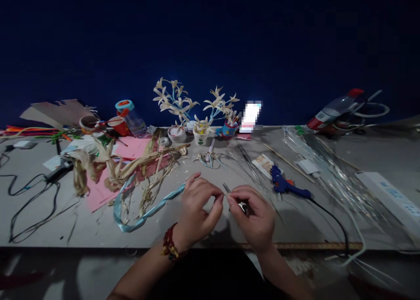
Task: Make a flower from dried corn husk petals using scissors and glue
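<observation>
My left hand, with a beaded bracelet on its wrist, is closed, thumb and forefinger pinched together. A twisted light-blue ribbon runs from the table up into its fingers; the part inside the hand is hidden. Close beside it, my right hand is closed around a small grey metal tool with a narrow pointed end. Most of that tool is covered by the fingers, so its exact kind is unclear. Beyond the hands lies a small bundle of pale petals and blue stems.
Pale flowers on blue stems stand in small pots at the back. Dried corn husks and pink paper lie left. Right are a blue glue gun with its cord, thin wires, plastic-wrapped strands and a white box.
</observation>
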### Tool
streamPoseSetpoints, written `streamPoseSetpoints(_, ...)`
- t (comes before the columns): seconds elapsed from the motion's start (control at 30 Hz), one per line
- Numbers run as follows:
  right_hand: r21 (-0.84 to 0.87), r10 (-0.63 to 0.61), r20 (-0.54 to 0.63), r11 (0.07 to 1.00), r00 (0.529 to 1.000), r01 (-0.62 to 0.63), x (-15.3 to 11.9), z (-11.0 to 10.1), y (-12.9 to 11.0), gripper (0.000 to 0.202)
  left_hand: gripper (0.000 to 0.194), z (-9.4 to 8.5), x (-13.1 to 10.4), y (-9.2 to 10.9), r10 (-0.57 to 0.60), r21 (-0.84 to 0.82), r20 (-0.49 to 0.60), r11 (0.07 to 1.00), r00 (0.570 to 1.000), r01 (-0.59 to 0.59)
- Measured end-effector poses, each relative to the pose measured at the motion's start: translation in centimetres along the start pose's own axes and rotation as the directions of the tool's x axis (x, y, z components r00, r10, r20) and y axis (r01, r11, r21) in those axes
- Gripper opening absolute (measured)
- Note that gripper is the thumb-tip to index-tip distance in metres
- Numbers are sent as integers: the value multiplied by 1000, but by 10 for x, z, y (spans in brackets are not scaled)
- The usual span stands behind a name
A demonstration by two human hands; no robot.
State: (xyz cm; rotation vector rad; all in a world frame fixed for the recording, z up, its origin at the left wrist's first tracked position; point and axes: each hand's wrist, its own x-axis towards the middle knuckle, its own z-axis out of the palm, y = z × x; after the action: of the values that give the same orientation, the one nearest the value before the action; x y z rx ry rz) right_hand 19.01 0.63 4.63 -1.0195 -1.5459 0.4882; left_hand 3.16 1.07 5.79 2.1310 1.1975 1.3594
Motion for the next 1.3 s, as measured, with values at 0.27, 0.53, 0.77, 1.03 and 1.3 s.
streamPoseSetpoints(0.27, -74, -27, 153, 996, 988, 38, 7, -4, -4, 13, 14, -1, -2, -3, 82, 118, -7, 990, 997, -81)
streamPoseSetpoints(0.53, -205, -87, 101, 973, 991, 106, 9, -12, 3, 14, 15, -3, -4, -2, 65, 133, -51, 989, 997, -58)
streamPoseSetpoints(0.77, -192, -37, 153, 979, 988, 66, 11, -16, 0, 14, 14, -6, -6, -5, 42, 110, -52, 993, 998, -36)
streamPoseSetpoints(1.03, -200, -84, 201, 972, 976, 125, 13, -5, -4, 13, 15, -7, -8, -4, 59, 115, -64, 992, 996, -51)
streamPoseSetpoints(1.3, -190, -24, 173, 980, 985, 57, 13, -12, 1, 9, 15, -8, -7, -8, 33, 100, -85, 995, 996, -24)
